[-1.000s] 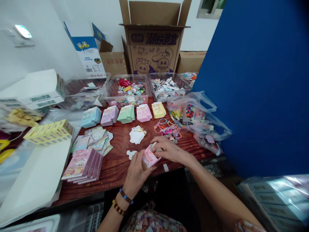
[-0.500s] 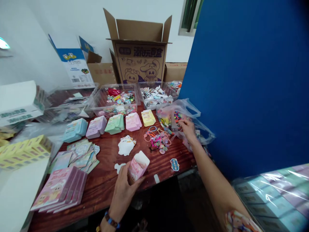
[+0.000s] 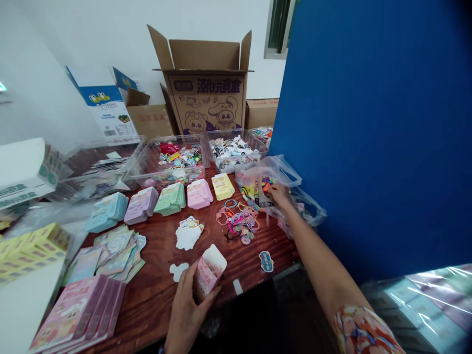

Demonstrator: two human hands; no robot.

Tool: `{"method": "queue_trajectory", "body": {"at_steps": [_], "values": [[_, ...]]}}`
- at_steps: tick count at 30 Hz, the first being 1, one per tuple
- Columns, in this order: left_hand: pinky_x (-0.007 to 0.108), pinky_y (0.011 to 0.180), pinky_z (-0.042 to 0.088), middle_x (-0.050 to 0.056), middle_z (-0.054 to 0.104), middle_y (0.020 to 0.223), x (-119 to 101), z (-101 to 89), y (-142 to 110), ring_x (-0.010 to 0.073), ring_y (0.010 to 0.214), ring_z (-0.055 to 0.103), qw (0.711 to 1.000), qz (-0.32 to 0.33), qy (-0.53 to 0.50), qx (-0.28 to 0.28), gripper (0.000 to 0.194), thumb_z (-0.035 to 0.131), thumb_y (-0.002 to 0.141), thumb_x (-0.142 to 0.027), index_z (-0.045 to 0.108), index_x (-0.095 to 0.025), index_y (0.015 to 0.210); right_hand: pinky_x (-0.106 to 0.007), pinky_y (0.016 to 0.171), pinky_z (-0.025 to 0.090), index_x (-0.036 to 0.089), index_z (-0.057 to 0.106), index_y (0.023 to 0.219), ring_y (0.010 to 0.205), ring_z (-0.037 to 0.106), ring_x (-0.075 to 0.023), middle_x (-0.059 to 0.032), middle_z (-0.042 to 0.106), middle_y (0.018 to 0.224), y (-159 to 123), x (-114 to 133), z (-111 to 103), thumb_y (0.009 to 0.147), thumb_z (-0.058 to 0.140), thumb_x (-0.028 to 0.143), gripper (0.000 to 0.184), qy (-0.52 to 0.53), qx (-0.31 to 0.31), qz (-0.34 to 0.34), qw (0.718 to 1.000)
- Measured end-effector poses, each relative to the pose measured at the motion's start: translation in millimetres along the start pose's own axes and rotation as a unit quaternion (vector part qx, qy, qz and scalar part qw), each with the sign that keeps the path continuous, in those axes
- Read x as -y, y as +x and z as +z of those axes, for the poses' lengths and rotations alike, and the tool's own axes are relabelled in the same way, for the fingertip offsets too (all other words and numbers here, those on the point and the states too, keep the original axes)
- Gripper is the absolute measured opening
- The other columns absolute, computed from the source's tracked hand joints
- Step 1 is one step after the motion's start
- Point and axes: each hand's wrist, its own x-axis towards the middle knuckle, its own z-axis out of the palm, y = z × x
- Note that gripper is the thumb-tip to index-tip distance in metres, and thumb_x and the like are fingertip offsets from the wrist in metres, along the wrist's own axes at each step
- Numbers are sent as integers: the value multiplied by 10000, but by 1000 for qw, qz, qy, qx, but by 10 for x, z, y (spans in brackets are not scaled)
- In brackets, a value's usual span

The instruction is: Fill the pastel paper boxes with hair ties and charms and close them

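L hand (image 3: 186, 309) wraps pink box (image 3: 210, 272), held upright nr table's near edge, top flap open. R hand (image 3: 280, 196) is at clear bag (image 3: 254, 184) far R, fingers (image 3: 271, 192) on colored bits; can't tell if holding anything. On wood table (image 3: 155, 290): pastel stacks (image 3: 171, 199) in a row, cords (image 3: 239, 223), white cards (image 3: 187, 236), pink sleeves (image 3: 73, 314) near L. Only one box stands open; rest lie flat, bins (image 3: 206, 147) far side hold many loose pieces. Far carton (image 3: 204, 105) has CJK title + cartoon pair; L carton (image 3: 110, 115) reads MIXED FLAVOURS.
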Motion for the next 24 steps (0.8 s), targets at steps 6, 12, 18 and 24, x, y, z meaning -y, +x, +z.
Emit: {"method": "queue_trajectory", "body": {"at_steps": [6,12,18,24], "values": [[529,1084,419,116,535,1341,-20,-18,-7,293,1245,529,1000,-9,-18,-8,656,663,835,-484,389,-243,1380,-235,455,407,143,708,811,571,615,-172,-49,694,695,-264,164,-237,708,594,405,304,114,52,-30,992],[484,1030,466,100,577,1256,-194,-55,42,288,1170,575,999,-14,-37,-22,604,718,790,-446,465,-228,1294,-317,809,519,209,723,792,949,657,-215,-59,727,996,-1036,603,-368,681,714,431,248,228,138,-111,957],[438,1027,457,89,555,1229,-485,-152,93,258,1156,554,999,20,-43,-16,647,760,766,-386,432,-225,1300,-368,958,454,216,747,760,1078,614,-232,-51,681,1145,-1949,1047,-142,763,711,360,148,267,329,-142,895],[441,1015,452,90,540,1224,-506,-255,39,264,1155,542,999,19,-38,-16,657,751,776,-404,419,-228,1314,-405,997,416,209,737,754,1104,607,-244,-93,662,1188,-2241,1190,91,864,609,345,217,137,354,-274,884]]}}
